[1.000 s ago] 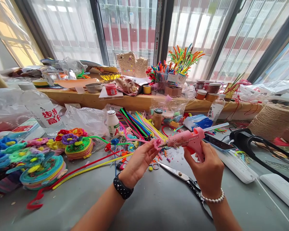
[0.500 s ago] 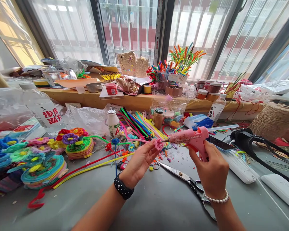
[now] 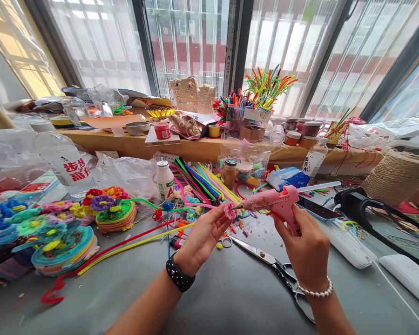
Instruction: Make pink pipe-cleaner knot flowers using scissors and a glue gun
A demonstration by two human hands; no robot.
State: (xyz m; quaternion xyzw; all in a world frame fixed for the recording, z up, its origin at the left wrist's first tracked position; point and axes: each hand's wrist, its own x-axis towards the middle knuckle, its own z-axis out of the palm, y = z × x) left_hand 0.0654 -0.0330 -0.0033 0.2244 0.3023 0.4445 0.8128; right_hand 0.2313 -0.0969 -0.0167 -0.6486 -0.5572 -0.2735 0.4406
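Note:
Between the fingertips of my left hand (image 3: 204,237) is a small pink fuzzy flower (image 3: 230,211), with a pink stem running off to the upper left. My right hand (image 3: 304,242) grips the handle of a pink glue gun (image 3: 279,202), which points left. The gun's metal nozzle reaches the flower; whether it touches the petals or the middle, I cannot tell. A clear glue stick (image 3: 319,186) pokes out of the back of the gun. Large black-handled scissors (image 3: 261,253) lie partly open on the grey table (image 3: 226,298), between and below my hands.
Colourful fuzzy flowers (image 3: 49,230) and round coiled pieces (image 3: 117,214) crowd the left. Behind my hands are pipe cleaners (image 3: 202,179), a white bottle (image 3: 165,180) and a brown jar (image 3: 229,173). A phone (image 3: 319,208), a white power strip (image 3: 351,244) and twine (image 3: 398,179) stand right.
The glue gun has tilted a little, its back end now slightly lower and further left. My right hand has shifted slightly with it, while my left hand still holds the flower.

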